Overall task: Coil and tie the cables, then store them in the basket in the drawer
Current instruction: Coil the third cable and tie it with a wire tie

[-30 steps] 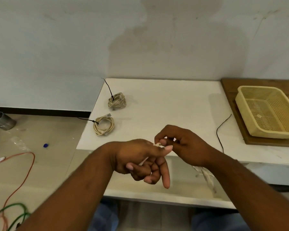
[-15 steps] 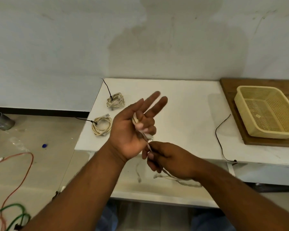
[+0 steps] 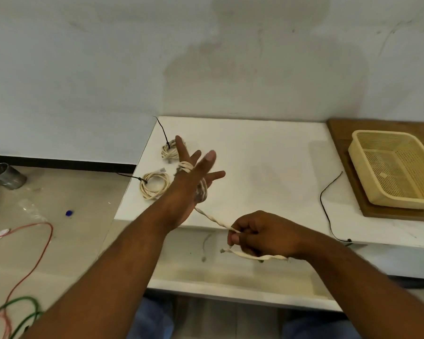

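The left hand [image 3: 189, 184] is raised over the white table [image 3: 267, 172] with its fingers spread wide and released, and a pale cable [image 3: 216, 222] is wound in several turns around them. From the wraps the cable runs taut, down and to the right, into the right hand [image 3: 262, 234], which is clenched on it between thumb and fingers near the table's front edge; the loose tail pokes out below that fist, over the open drawer [image 3: 230, 277]. The left hand stands in front of the far coil [image 3: 169, 151] and hides its right side; that coil is bound with a black tie. The near coil [image 3: 154, 185], also tied in black, lies flat just beside the left wrist at the table's left edge. A loose black tie [image 3: 327, 206] curves across the table to the right of the hands and hangs off the front. Farther right, well apart from the cable, the yellow basket [image 3: 392, 172] sits on a wooden board [image 3: 377, 214], not in the drawer. On the floor to the left are a metal can [image 3: 6, 176], a red wire [image 3: 34, 243], a green wire [image 3: 17, 311] and a blue cap [image 3: 69, 213].
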